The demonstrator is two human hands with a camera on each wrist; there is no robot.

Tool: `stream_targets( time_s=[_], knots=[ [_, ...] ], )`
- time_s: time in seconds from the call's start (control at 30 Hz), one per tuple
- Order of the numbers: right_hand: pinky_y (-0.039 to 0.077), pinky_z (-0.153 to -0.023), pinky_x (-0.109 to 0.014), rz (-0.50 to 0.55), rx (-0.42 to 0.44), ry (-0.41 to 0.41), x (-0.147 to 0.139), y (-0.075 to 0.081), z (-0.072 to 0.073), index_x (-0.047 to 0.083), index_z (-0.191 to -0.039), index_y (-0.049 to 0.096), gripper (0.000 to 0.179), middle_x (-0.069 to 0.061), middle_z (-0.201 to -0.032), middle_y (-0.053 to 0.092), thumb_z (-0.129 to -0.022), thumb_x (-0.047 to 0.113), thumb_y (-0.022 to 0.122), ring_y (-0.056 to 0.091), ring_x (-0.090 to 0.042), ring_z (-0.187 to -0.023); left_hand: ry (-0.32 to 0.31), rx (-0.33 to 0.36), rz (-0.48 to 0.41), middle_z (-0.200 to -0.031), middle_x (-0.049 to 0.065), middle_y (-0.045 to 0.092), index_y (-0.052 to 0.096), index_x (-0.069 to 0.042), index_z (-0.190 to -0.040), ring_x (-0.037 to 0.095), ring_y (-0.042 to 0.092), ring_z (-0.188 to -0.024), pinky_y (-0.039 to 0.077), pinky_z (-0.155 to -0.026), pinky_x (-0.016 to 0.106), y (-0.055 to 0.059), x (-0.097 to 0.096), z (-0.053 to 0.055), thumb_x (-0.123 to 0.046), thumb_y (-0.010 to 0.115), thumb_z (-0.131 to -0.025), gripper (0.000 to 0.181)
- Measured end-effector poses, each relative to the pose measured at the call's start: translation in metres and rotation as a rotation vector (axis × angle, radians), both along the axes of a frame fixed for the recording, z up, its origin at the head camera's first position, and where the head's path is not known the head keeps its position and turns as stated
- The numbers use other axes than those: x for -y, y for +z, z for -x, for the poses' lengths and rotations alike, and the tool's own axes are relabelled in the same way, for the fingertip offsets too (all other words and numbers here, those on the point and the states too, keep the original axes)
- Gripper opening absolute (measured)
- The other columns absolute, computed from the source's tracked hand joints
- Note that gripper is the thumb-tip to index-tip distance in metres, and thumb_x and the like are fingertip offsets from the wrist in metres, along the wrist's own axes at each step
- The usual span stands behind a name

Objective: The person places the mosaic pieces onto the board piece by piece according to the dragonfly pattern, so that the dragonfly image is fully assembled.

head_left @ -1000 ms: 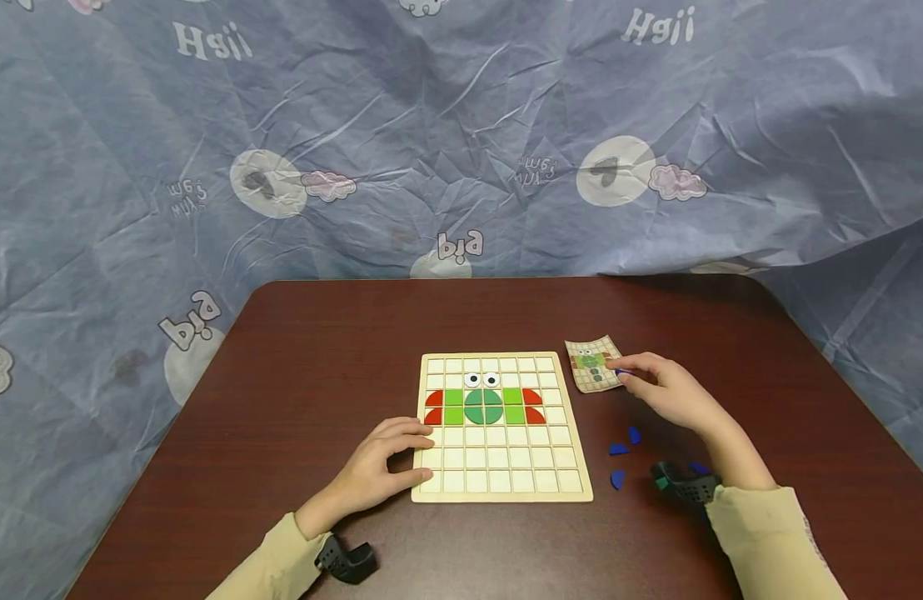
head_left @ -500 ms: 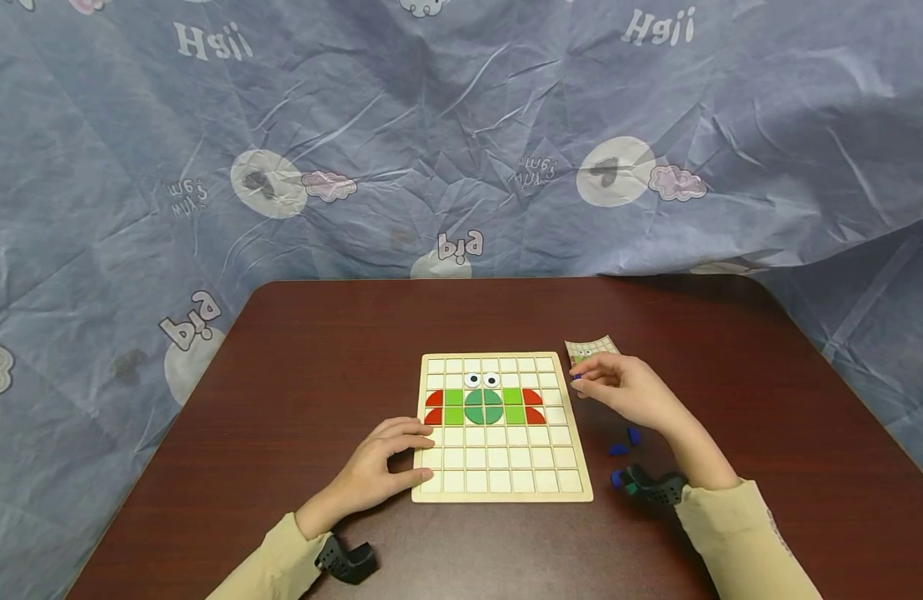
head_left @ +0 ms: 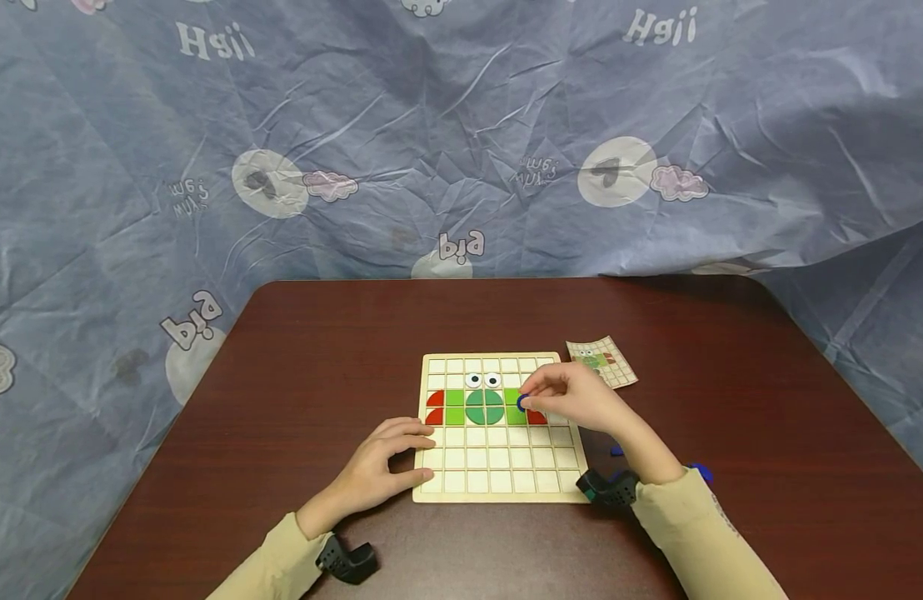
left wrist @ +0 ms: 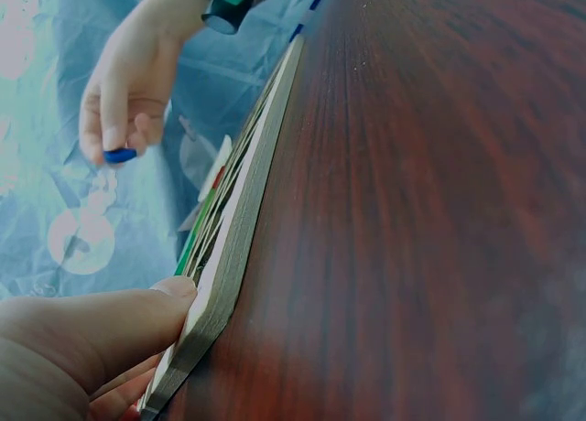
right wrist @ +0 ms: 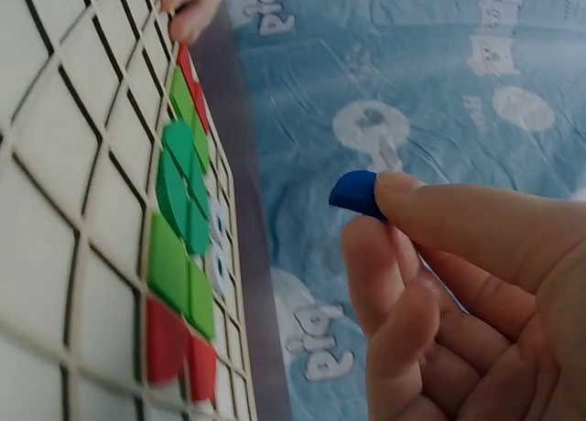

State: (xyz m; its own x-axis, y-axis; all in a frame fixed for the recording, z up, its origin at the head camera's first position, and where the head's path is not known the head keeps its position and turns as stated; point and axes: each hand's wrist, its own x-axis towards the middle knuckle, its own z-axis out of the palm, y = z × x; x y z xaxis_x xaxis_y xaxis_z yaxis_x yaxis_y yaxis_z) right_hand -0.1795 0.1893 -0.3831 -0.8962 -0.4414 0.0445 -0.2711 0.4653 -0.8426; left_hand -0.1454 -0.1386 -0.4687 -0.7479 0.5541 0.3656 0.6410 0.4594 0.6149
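My right hand [head_left: 577, 397] pinches a small blue tile [right wrist: 355, 192] with a curved edge between thumb and fingers. It hovers over the right half of a pale wooden grid board [head_left: 488, 482], overlapping the red tiles there in the head view. On the board lie red quarter-round tiles [head_left: 435, 416], light green squares [head_left: 455, 398], a dark green circle [head_left: 484, 407] made of quarter pieces, and two round eye pieces [head_left: 473, 380]. My left hand [head_left: 379, 467] rests on the board's left edge, fingers extended and thumb [left wrist: 156, 311] on the rim.
A small pattern card [head_left: 619, 372] lies right of the board, partly behind my right hand. More blue tiles [head_left: 702, 472] lie on the dark wooden table [head_left: 341, 333], some hidden by my right forearm. A printed blue cloth [head_left: 446, 150] hangs behind the table.
My right hand, holding the blue tile, has moved left from the pattern card to over the board. More of the card shows now. My left hand has stayed in place.
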Motion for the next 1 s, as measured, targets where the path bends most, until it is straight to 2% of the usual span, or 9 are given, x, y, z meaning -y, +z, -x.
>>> stream_targets(
  time_s=[0.13,0.33,0.53,0.7,1.0],
  knots=[
    [0.051,-0.061,-0.029,0.007,0.013,0.045,0.012,-0.006,0.003,0.01,-0.093,0.071,0.011,-0.002,-0.083,0.069,-0.084,0.018,0.071,0.065,-0.032,-0.075,-0.002,0.002,0.003,-0.123,-0.002,0.059,0.069,-0.014,-0.11,0.019,0.044,-0.122,0.038,-0.1,0.042,-0.001,0.0,0.0,-0.032,0.076,-0.079,0.036],
    [0.051,-0.062,-0.029,-0.011,0.017,0.084,0.027,-0.018,0.005,0.01,-0.092,0.072,0.012,-0.002,-0.084,0.07,-0.085,0.019,0.071,0.065,-0.021,-0.072,-0.002,0.001,0.0,-0.123,-0.002,0.059,0.069,-0.014,-0.11,0.019,0.045,-0.122,0.038,-0.1,0.042,-0.001,0.0,0.0,-0.031,0.076,-0.079,0.036],
    [0.05,-0.06,-0.026,-0.021,0.045,0.086,0.042,-0.03,0.004,0.012,-0.089,0.073,0.008,0.0,-0.08,0.07,-0.085,0.018,0.07,0.065,-0.017,-0.07,0.002,0.007,0.004,-0.123,-0.002,0.059,0.069,-0.014,-0.11,0.018,0.045,-0.122,0.038,-0.1,0.042,0.0,0.0,0.001,-0.031,0.076,-0.079,0.036],
    [0.049,-0.06,-0.025,-0.068,-0.002,0.106,0.049,-0.036,0.002,0.015,-0.089,0.073,0.006,0.007,-0.08,0.069,-0.086,0.018,0.07,0.062,-0.009,-0.071,-0.001,0.003,0.003,-0.123,-0.002,0.059,0.069,-0.014,-0.11,0.018,0.045,-0.122,0.039,-0.1,0.042,0.0,0.0,0.0,-0.031,0.076,-0.079,0.036],
    [0.049,-0.062,-0.026,-0.102,-0.026,0.122,0.049,-0.041,0.002,0.015,-0.089,0.073,0.006,0.009,-0.08,0.068,-0.086,0.019,0.069,0.061,-0.008,-0.069,0.005,0.008,0.003,-0.122,-0.002,0.06,0.069,-0.014,-0.109,0.018,0.045,-0.122,0.038,-0.1,0.041,0.0,0.0,0.0,-0.031,0.077,-0.079,0.035]
  ],
)
